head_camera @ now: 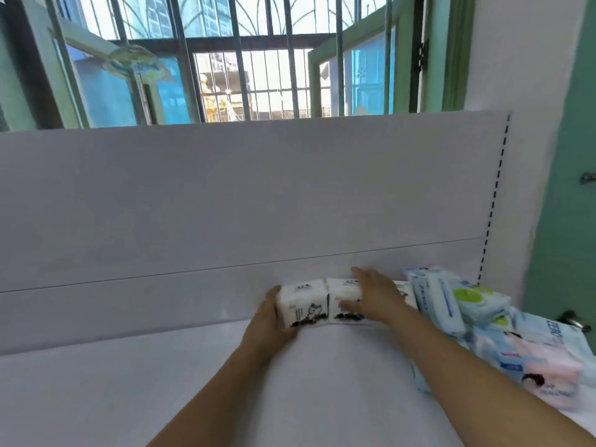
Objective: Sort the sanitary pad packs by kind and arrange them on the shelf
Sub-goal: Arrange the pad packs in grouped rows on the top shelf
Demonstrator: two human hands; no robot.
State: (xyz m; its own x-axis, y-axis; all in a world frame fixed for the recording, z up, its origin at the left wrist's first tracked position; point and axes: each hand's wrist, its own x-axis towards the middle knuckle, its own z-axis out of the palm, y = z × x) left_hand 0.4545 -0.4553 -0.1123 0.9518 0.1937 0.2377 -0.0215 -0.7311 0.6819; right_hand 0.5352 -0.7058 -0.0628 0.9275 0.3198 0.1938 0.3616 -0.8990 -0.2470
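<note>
Two white packs with black ink drawings stand side by side against the shelf's back panel. My left hand (269,321) grips the left white pack (303,301) from its left side. My right hand (375,298) lies over the top and front of the right white pack (342,293), fingers spread across it. Further right, blue-and-white packs (432,298) stand upright, with green-labelled packs (480,300) and a pink-and-blue pack (541,359) heaped beside them.
The white shelf board (161,382) stretches bare to the left. Behind it rises the white back panel (225,195), with a barred window above. A green door (567,221) with a handle stands at the right edge.
</note>
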